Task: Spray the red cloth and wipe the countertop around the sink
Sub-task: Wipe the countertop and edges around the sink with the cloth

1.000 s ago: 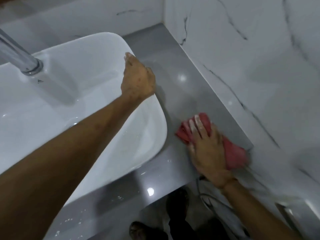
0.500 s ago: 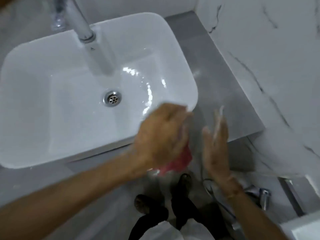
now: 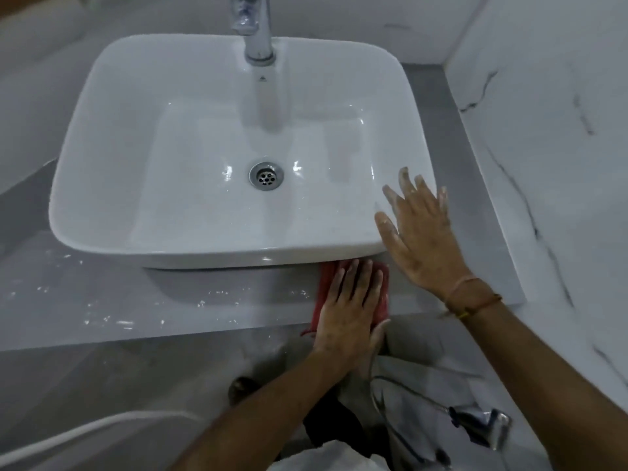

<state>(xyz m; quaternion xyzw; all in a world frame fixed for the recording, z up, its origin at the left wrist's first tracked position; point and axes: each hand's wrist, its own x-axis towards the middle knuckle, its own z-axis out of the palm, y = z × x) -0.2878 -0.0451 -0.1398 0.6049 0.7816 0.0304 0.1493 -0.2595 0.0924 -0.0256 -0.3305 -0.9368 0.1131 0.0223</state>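
Note:
The red cloth [image 3: 327, 283] lies flat on the grey countertop [image 3: 170, 300], just in front of the white sink [image 3: 204, 256] near its front right corner. My left hand [image 3: 350, 307] presses down on the cloth with fingers straight, covering most of it. Fingers spread, my right hand [image 3: 419, 236] holds nothing and rests against the sink's front right corner, just right of the cloth. No spray bottle is in view.
A chrome faucet [image 3: 256, 28] stands at the back of the sink, above the drain [image 3: 266, 176]. White specks [image 3: 102, 317] dot the countertop's front left. A marble wall [image 3: 543, 130] bounds the right side. A hose sprayer [image 3: 475, 419] hangs below the counter edge.
The cloth passed from my right hand to my left and moved from the counter's right side to the front strip. My right hand let go and spread by the sink corner.

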